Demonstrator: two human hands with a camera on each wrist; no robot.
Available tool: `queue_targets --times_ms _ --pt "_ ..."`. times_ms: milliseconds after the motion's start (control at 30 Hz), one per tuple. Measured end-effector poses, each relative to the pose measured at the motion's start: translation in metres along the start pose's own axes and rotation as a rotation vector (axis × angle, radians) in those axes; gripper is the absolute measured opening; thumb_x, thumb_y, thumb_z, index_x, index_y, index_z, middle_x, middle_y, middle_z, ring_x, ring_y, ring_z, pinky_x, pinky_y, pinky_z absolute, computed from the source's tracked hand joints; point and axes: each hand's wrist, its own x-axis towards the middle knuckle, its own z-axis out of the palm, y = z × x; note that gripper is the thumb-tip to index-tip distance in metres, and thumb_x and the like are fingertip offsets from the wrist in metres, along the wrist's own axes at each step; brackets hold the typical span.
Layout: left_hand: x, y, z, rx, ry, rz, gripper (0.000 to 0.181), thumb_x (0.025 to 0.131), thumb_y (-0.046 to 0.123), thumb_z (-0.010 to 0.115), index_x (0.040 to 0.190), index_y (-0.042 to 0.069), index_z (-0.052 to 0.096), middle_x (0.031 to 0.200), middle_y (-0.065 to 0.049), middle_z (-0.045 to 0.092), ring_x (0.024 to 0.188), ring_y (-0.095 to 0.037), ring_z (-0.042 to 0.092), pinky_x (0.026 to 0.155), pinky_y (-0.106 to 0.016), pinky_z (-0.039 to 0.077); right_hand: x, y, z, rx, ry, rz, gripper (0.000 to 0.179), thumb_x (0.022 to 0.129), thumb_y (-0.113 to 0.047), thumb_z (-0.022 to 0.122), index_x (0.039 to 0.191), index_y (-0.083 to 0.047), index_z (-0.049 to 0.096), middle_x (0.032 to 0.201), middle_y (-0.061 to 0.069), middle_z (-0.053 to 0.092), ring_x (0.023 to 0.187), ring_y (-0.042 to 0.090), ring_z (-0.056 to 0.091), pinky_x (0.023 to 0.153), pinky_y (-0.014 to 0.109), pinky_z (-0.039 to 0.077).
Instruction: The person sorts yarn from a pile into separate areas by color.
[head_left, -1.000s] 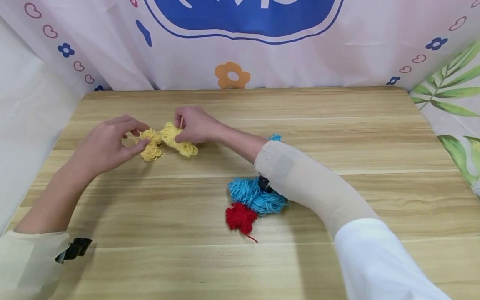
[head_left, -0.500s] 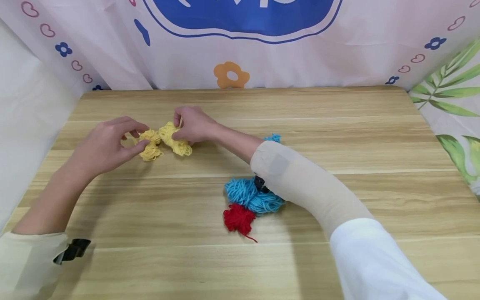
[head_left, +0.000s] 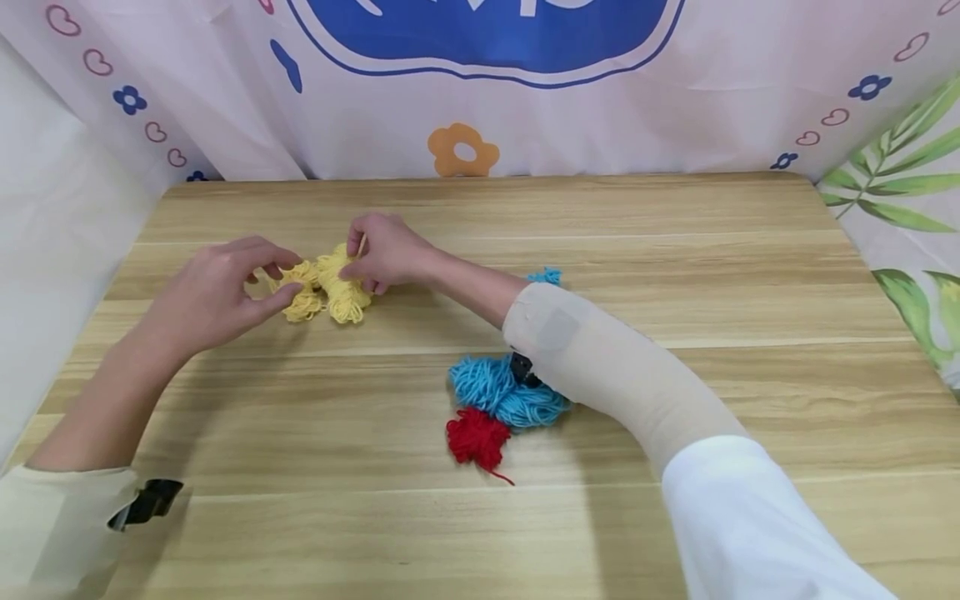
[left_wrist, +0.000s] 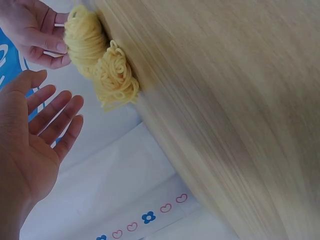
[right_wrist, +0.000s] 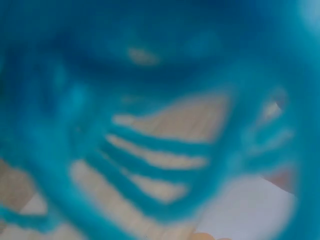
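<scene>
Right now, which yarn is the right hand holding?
The right yellow bunch, gripped by the right hand. The left yellow bunch is by the left hand; red yarn and blue yarn lie apart.

We see yellow yarn (head_left: 343, 292), sky-blue yarn (head_left: 528, 407), red yarn (head_left: 477, 437), a tan wood-grained table (head_left: 300, 500), and a white backdrop (head_left: 637, 133) printed with pink hearts (head_left: 98, 62) and blue and orange flowers (head_left: 444, 147).
</scene>
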Motion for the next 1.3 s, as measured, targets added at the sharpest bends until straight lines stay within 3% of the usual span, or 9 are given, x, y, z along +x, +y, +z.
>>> queue_targets --times_ms 400,767,1100,1300 --pt "0.002 0.005 -0.001 0.004 -0.001 0.007 0.028 0.085 0.007 0.082 0.110 -0.001 0.074 0.100 -0.017 0.074 0.084 -0.030 0.068 0.065 -0.045 0.054 -0.004 -0.002 -0.003 0.098 -0.032 -0.002 0.027 0.098 -0.004 0.071 0.120 -0.001 0.057 0.099 0.011 0.073 0.082 0.024 0.074 0.072 0.032 0.060" --pt "0.004 0.008 0.000 -0.011 -0.006 0.015 0.027 0.085 0.007 0.082 0.110 -0.001 0.075 0.099 -0.016 0.074 0.083 -0.029 0.068 0.064 -0.040 0.053 -0.011 0.002 -0.014 0.149 -0.037 -0.031 0.027 0.097 -0.002 0.070 0.120 -0.001 0.057 0.100 0.015 0.069 0.081 0.028 0.070 0.064 0.029 0.055" --pt "0.008 0.015 0.004 -0.025 -0.016 0.035 0.027 0.085 0.007 0.080 0.109 -0.002 0.074 0.098 -0.015 0.074 0.083 -0.029 0.068 0.065 -0.043 0.054 -0.024 0.013 -0.032 0.070 -0.021 -0.081 0.027 0.099 -0.001 0.063 0.125 0.007 0.059 0.105 0.018 0.070 0.090 0.036 0.071 0.072 0.039 0.057" --pt "0.012 0.021 0.008 -0.034 -0.032 0.044 0.027 0.087 0.006 0.080 0.111 -0.001 0.073 0.101 -0.015 0.074 0.086 -0.029 0.069 0.068 -0.048 0.056 -0.037 0.021 -0.042 0.024 -0.011 -0.100 0.031 0.097 -0.006 0.069 0.124 0.007 0.060 0.102 0.014 0.070 0.091 0.037 0.072 0.075 0.044 0.059"
